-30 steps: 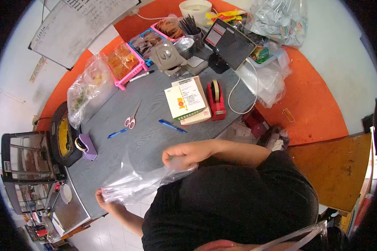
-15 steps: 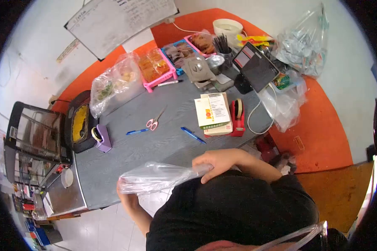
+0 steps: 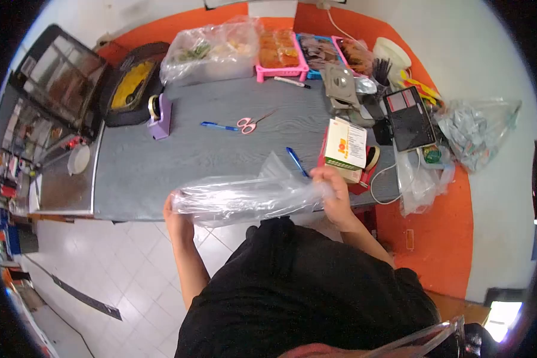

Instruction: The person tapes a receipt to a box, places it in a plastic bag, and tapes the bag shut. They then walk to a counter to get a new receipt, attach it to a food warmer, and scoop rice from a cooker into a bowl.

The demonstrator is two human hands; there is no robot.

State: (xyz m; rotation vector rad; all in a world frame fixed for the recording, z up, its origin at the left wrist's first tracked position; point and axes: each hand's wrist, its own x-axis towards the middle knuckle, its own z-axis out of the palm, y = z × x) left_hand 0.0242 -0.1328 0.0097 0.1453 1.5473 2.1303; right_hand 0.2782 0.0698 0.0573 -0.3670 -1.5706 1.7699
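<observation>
A clear plastic bag [image 3: 244,197] is stretched sideways between my two hands, over the front edge of the grey table [image 3: 131,179]. My left hand [image 3: 176,213] is closed on its left end, the fingers partly behind the film. At the other end, my right hand [image 3: 333,190] grips the plastic near the stacked boxes. A loose flap of the bag sticks up towards a blue pen [image 3: 296,161]. Beyond the bag lie pink-handled scissors [image 3: 247,125] and another blue pen [image 3: 219,126].
A purple tape dispenser [image 3: 160,119] stands at the left, boxes [image 3: 346,144] and a tablet [image 3: 410,119] at the right. Along the back are a plastic-covered tub [image 3: 212,59] and a pink basket [image 3: 280,73]. A glass-fronted case [image 3: 59,77] stands at far left.
My right hand has moved away from my body and up to the table edge, and the bag is now stretched out wider. The view has turned, showing more floor.
</observation>
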